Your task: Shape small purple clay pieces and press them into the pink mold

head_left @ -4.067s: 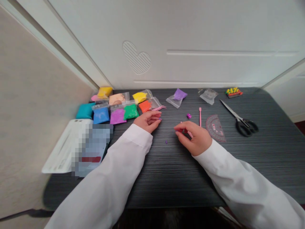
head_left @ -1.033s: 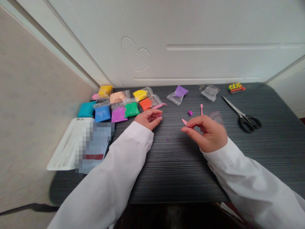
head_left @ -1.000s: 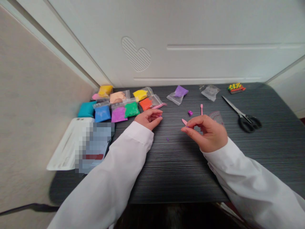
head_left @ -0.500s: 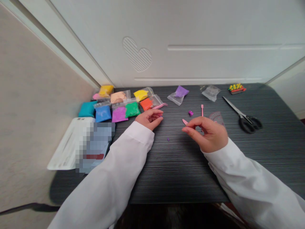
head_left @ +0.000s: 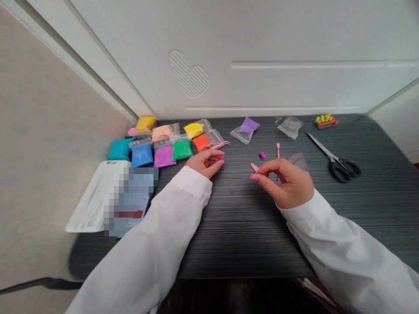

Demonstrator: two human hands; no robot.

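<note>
My left hand (head_left: 207,163) is closed, its fingers curled around a bit of purple clay (head_left: 221,159) of which only a sliver shows. Thumb and forefinger of my right hand (head_left: 285,181) pinch a tiny speck of purple clay. Just behind those fingertips the tip of a pink modelling tool (head_left: 254,167) shows; the rest of it is hidden by the hand. A small purple clay piece (head_left: 231,191) lies on the dark table between my hands. Farther back sits a crinkled magenta clay lump (head_left: 262,155), beside a second pink tool (head_left: 278,150).
Bagged clay in several colours, with a green pack (head_left: 182,150), lines the back left near pink tweezers (head_left: 222,144). A purple clay bag (head_left: 249,125) and a clear bag (head_left: 290,127) lie behind. Scissors (head_left: 340,168) and a yellow-topped clay model (head_left: 325,121) are right; a white tray (head_left: 94,200) left.
My right fingertips have shifted very slightly, and a speck of purple now shows between them. My left hand and the things on the table have stayed put.
</note>
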